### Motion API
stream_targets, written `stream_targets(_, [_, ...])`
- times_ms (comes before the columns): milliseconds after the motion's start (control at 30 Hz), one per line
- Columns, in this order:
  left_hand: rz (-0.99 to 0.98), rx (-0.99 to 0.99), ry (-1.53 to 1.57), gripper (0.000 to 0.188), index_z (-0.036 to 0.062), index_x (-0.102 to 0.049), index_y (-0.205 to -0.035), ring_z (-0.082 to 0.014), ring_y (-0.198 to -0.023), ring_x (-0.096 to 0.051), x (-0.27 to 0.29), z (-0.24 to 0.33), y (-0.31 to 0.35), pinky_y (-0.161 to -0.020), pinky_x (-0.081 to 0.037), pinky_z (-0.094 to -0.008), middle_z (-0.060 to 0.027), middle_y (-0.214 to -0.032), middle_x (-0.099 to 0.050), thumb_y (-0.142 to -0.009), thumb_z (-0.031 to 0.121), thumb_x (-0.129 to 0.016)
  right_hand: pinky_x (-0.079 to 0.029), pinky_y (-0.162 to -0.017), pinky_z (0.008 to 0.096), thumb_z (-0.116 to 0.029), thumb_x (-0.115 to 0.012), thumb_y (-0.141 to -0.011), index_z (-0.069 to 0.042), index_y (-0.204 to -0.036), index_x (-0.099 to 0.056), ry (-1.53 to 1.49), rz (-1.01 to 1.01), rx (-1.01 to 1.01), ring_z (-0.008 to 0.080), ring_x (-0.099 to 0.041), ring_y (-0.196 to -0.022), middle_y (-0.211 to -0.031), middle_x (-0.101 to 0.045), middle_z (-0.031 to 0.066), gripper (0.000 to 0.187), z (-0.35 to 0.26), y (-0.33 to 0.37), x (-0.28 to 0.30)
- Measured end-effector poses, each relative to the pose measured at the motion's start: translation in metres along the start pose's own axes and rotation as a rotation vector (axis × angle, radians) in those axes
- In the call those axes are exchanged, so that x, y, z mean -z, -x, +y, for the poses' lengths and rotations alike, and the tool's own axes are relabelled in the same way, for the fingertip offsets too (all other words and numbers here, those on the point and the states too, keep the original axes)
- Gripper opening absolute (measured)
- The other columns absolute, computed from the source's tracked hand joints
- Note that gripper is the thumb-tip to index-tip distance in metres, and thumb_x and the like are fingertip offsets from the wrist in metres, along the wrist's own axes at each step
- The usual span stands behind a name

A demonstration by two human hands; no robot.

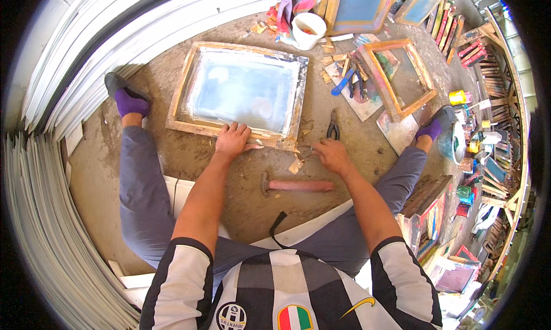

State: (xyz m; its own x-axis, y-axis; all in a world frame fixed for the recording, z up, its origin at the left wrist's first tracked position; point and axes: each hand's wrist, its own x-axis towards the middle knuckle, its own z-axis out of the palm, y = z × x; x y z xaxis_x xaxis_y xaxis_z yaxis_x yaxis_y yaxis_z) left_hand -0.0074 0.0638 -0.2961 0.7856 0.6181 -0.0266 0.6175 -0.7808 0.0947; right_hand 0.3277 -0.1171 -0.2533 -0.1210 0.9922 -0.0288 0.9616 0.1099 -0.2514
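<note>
A wooden-framed screen with a pale, bluish sheet across it lies on the ground in front of me. My left hand grips its near edge, fingers over the wood and thumb beside it. Right of the frame's near corner, my right hand is low over the ground with its fingers curled. Whatever is between those fingertips is too small to make out. Dark-handled pliers lie just beyond that hand. Nearer to me rests a hammer with a reddish handle, its head to the left. Wood scraps lie by the frame's corner.
Farther right, an open wooden frame leans over a stained board holding a blue-handled tool and more pliers. A white bucket stands at the back. Stacked white sheets line the left; paint pots and frames crowd the right.
</note>
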Motion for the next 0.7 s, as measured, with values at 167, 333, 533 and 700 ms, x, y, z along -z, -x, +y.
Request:
stream_targets(167, [0.179,-0.072,-0.046,0.062,0.0105,-0.065,-0.091,-0.0251,-0.091,-0.063,0.046,0.008,-0.006,-0.077,-0.052,-0.0426,-0.005,-0.094,-0.063,-0.081,0.072,-0.062,-0.051,-0.074,0.0476,-0.038,-0.065,-0.092,-0.018,-0.108,-0.072,-0.16,0.029,-0.077,0.0339,-0.066,-0.089,-0.091,-0.068,0.0115,0.027,0.004,-0.005,0.044])
stream_targets(333, [0.271,-0.032,0.009,0.059,0.0105,-0.063,-0.076,-0.0285,-0.08,-0.066,0.121,0.015,-0.017,-0.07,-0.053,-0.0462,-0.006,-0.08,-0.063,-0.08,0.069,-0.065,-0.049,-0.074,0.0464,-0.037,-0.064,-0.092,-0.016,-0.102,-0.073,-0.214,0.153,-0.108,0.0323,-0.066,-0.083,-0.086,-0.068,0.0106,0.024,-0.014,-0.02,0.114])
stream_targets(533, [0.047,0.124,0.015,0.072,0.0087,-0.072,-0.078,-0.0335,-0.079,-0.072,0.237,0.026,-0.029,-0.073,-0.057,-0.0478,-0.0145,-0.077,-0.071,-0.088,0.076,-0.05,-0.05,-0.069,0.0457,-0.035,-0.063,-0.094,-0.015,-0.098,-0.073,-0.058,0.373,0.033,0.0324,-0.067,-0.08,-0.084,-0.07,0.0104,0.023,-0.02,-0.047,0.181])
stream_targets(700, [-0.087,0.199,0.062,0.088,0.005,-0.076,-0.075,-0.0386,-0.084,-0.072,0.288,0.025,-0.037,-0.078,-0.057,-0.0476,-0.0211,-0.077,-0.072,-0.088,0.083,-0.039,-0.05,-0.065,0.0494,-0.045,-0.063,-0.093,-0.012,-0.091,-0.073,-0.157,0.29,-0.046,0.0359,-0.068,-0.071,-0.072,-0.068,0.0131,0.034,-0.016,-0.066,0.207])
